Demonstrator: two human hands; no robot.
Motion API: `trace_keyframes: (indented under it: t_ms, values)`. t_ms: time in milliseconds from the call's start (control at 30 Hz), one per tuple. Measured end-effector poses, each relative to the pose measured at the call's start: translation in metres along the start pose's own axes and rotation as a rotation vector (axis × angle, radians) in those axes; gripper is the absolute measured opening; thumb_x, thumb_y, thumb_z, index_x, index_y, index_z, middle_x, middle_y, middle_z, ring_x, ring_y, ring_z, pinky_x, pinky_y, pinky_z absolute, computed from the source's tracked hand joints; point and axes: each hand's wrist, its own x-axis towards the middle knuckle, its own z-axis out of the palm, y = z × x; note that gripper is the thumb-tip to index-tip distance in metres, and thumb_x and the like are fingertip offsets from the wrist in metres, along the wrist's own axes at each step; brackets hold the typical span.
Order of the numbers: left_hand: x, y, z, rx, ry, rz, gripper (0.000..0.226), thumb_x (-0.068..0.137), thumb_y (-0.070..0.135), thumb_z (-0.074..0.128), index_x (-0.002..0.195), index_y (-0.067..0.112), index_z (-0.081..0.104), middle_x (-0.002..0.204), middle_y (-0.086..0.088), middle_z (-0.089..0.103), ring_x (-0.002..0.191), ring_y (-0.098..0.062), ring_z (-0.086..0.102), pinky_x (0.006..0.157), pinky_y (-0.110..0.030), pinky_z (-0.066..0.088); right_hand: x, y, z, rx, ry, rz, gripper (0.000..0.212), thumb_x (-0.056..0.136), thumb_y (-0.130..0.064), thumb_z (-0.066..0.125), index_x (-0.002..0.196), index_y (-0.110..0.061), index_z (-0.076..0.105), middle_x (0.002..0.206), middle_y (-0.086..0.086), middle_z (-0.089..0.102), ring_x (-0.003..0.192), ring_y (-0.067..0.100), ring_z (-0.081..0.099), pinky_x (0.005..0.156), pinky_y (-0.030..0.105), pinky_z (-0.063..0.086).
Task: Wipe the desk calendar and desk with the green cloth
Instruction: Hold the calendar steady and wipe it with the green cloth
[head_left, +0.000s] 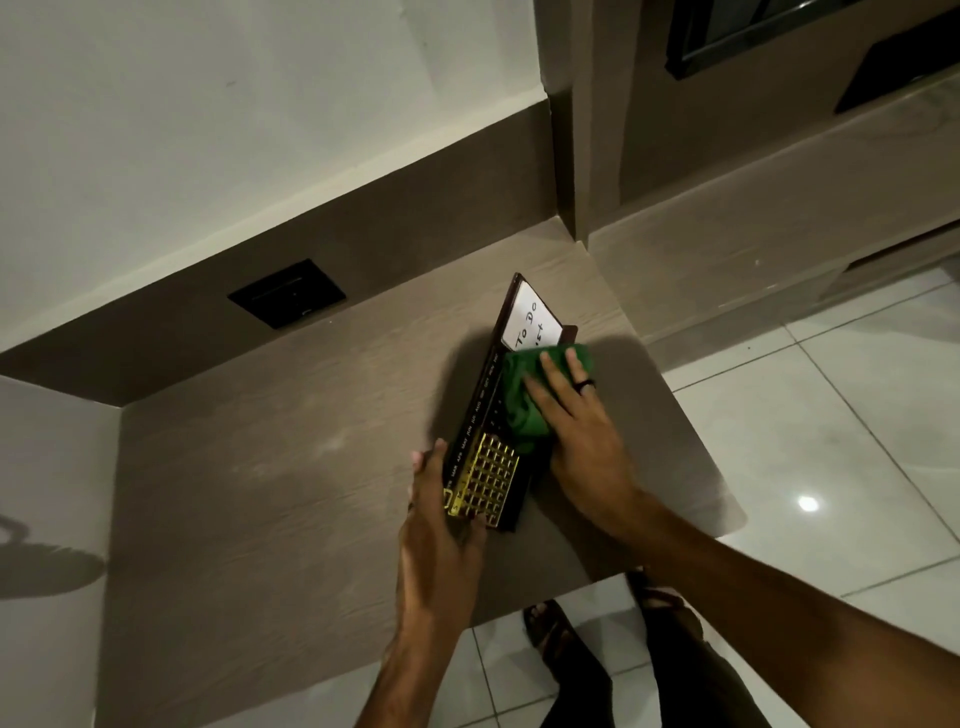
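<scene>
The dark desk calendar (485, 415) stands tilted on the grey wood-grain desk (285, 467), with a gold date grid at its near end and a white "To Do" card at its far end. My left hand (441, 525) grips the calendar's near end, fingers wrapped under the gold grid. The green cloth (524, 400) lies bunched against the calendar's face, between the card and the grid. My right hand (576, 421), wearing a dark ring, presses flat on the cloth with fingers stretched toward the card.
A black wall socket plate (287, 293) sits on the brown back panel behind the desk. The desk's right edge drops to a white tiled floor (831, 441). My feet in sandals (550, 629) show below the front edge. A side wall bounds the desk at left.
</scene>
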Motion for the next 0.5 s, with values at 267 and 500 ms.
trace_keyframes:
  t_ms: [267,500]
  values:
    - [0.0,0.007,-0.003,0.066,-0.016,-0.024,0.084,0.088,0.002,0.068,0.155,0.021,0.021,0.158,-0.015,0.037,0.139,-0.029,0.047,0.107,-0.051,0.05,0.049,-0.01,-0.014,0.027,0.055,-0.233,0.086,0.074,0.01,0.063,0.149,-0.022,0.033,0.159,0.004,0.026,0.144,0.033,0.02,0.097,0.052,0.044]
    - [0.001,0.01,-0.003,0.083,0.008,-0.054,0.087,0.088,0.007,0.069,0.156,0.031,0.019,0.167,-0.007,0.02,0.151,-0.025,0.028,0.118,-0.051,0.037,0.015,-0.009,0.005,-0.043,0.035,-0.08,0.084,0.072,0.01,0.065,0.147,-0.015,0.038,0.157,0.008,0.031,0.146,0.033,0.015,0.104,0.061,0.04]
